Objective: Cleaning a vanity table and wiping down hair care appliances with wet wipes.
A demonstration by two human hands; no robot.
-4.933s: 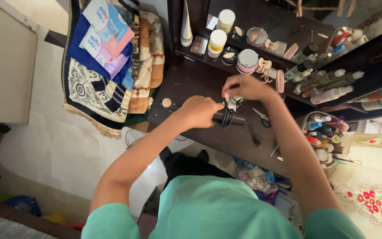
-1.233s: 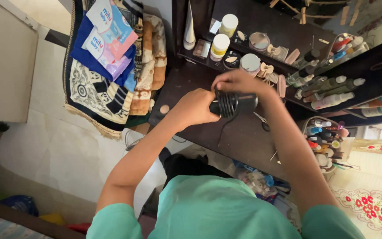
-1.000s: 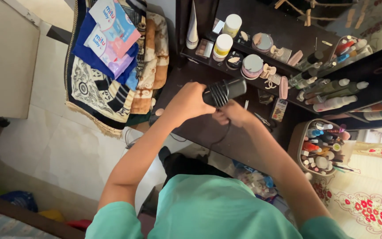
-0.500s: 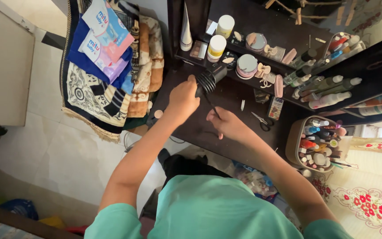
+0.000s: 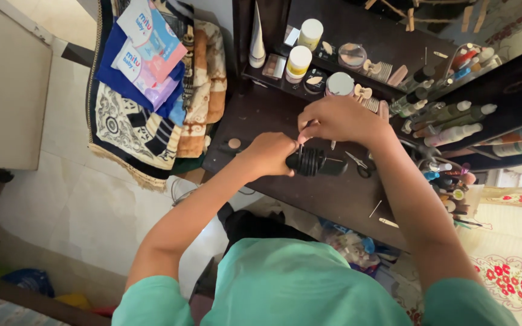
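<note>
My left hand [image 5: 271,154] grips a black cylindrical appliance [image 5: 323,164] that lies across the dark wooden dressing table [image 5: 261,115]. A black cord is coiled in several turns around its body [image 5: 309,162]. My right hand [image 5: 338,119] hovers just above the coil, fingers pinched on the thin end of the cord. A pair of small scissors [image 5: 358,165] lies on the table right of the appliance, partly behind my right wrist.
A shelf behind holds white jars [image 5: 299,60], round compacts [image 5: 339,84], combs and bottles [image 5: 454,115]. A basket of cosmetics [image 5: 448,178] stands at the right. Folded cloths and wipe packs [image 5: 146,54] are stacked at the left. A small round disc [image 5: 234,143] lies near the table's left edge.
The appliance has come back down from near the shelf to the table's middle. My right hand rose from below it to above the coil, holding the cord end.
</note>
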